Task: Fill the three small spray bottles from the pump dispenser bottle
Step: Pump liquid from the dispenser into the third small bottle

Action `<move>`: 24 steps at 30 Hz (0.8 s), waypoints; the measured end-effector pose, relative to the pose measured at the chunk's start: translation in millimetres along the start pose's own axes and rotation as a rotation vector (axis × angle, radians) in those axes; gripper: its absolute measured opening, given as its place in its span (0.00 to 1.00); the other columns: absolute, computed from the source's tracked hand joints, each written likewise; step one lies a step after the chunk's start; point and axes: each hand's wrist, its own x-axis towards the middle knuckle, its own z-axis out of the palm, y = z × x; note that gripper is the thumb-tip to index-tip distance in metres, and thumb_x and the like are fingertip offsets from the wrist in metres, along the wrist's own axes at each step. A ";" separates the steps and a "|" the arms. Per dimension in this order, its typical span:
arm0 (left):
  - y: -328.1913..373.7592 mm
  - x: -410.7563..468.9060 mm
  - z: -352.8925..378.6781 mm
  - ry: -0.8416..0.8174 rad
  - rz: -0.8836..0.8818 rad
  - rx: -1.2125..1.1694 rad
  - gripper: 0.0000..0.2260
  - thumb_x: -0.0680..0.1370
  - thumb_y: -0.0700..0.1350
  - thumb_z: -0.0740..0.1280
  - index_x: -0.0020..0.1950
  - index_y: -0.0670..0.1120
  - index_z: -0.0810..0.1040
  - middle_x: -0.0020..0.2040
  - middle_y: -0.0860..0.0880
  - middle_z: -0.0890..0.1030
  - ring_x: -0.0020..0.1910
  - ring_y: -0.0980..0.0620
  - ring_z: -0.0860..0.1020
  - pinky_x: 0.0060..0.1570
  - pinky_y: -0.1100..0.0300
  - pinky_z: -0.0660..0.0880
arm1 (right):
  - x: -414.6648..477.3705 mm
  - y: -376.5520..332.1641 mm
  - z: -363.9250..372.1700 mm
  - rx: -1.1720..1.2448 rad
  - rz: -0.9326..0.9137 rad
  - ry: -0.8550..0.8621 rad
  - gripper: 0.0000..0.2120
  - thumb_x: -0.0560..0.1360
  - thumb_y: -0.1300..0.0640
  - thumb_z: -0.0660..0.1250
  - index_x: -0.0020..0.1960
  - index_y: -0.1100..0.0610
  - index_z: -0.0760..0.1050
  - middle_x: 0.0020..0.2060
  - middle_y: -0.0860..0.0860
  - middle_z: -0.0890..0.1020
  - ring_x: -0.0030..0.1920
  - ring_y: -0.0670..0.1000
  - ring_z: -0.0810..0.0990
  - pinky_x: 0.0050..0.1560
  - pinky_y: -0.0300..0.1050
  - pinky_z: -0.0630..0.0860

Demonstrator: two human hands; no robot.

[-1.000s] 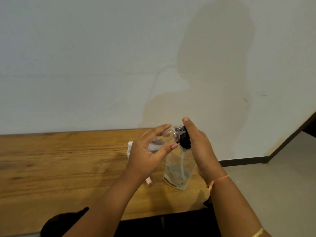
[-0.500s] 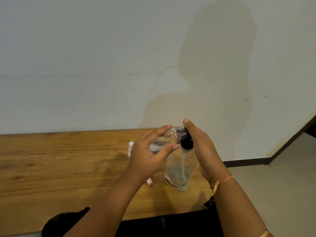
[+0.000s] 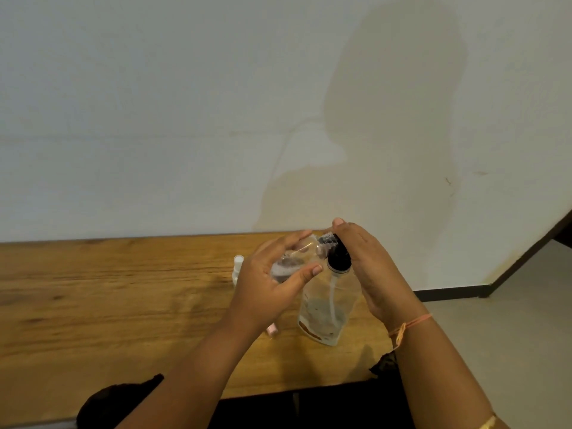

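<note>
Two grips: left hand [image 3: 263, 292] clasps spray bottle [image 3: 289, 265], right hand [image 3: 371, 267], fingers [image 3: 341, 226] straight, presses pump bottle [image 3: 325, 311], label [image 3: 309, 331] blurred.

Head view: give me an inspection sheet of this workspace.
Surface: wooden table against the wall.
Job's things: pump dispenser bottle upright, liquid low; small spray bottle tilted, mouth at the spout; white-capped bottle standing behind left hand.
Clutter: pink item, mostly hidden below left hand.
Hands: left hand grips the small spray bottle; right hand has its forefinger over the pump head.
Cables: nothing seen.
Surroundings: stained pale wall; grey floor at right.
</note>
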 end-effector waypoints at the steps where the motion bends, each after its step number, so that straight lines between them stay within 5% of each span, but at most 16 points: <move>1: 0.2 0.5 0.3 0.007 0.008 -0.001 0.22 0.68 0.57 0.71 0.61 0.59 0.75 0.51 0.57 0.81 0.55 0.64 0.76 0.54 0.76 0.68 | -1.4 0.2 1.8 0.013 -0.007 0.018 0.14 0.78 0.43 0.56 0.46 0.50 0.76 0.38 0.45 0.80 0.43 0.42 0.77 0.44 0.36 0.71; 11: 1.1 1.1 0.1 -0.009 0.026 0.001 0.21 0.68 0.57 0.70 0.61 0.58 0.75 0.52 0.57 0.80 0.55 0.64 0.76 0.53 0.76 0.69 | 2.5 -2.2 -5.2 0.032 0.084 -0.054 0.17 0.78 0.43 0.57 0.49 0.53 0.79 0.46 0.51 0.83 0.53 0.50 0.79 0.59 0.45 0.71; 14: -2.3 -2.5 -0.3 -0.012 0.015 0.001 0.22 0.68 0.56 0.70 0.61 0.55 0.75 0.52 0.55 0.81 0.55 0.64 0.76 0.52 0.76 0.69 | 4.9 -3.9 -4.4 -0.043 0.063 -0.064 0.19 0.79 0.45 0.57 0.52 0.58 0.78 0.45 0.55 0.84 0.52 0.55 0.80 0.57 0.49 0.73; 18: -0.6 -1.2 0.2 -0.003 0.004 0.003 0.23 0.68 0.57 0.71 0.62 0.56 0.75 0.52 0.54 0.81 0.55 0.65 0.76 0.52 0.77 0.68 | 0.3 -2.3 -1.4 -0.035 0.057 -0.035 0.17 0.78 0.42 0.55 0.46 0.50 0.78 0.42 0.47 0.82 0.47 0.46 0.78 0.44 0.38 0.71; 24: 1.5 0.5 0.3 0.011 0.014 0.004 0.22 0.69 0.58 0.69 0.62 0.57 0.75 0.51 0.58 0.81 0.55 0.62 0.77 0.54 0.74 0.69 | 0.3 -0.4 -4.2 0.015 0.070 -0.064 0.20 0.76 0.38 0.57 0.47 0.51 0.80 0.44 0.48 0.84 0.49 0.45 0.79 0.49 0.39 0.70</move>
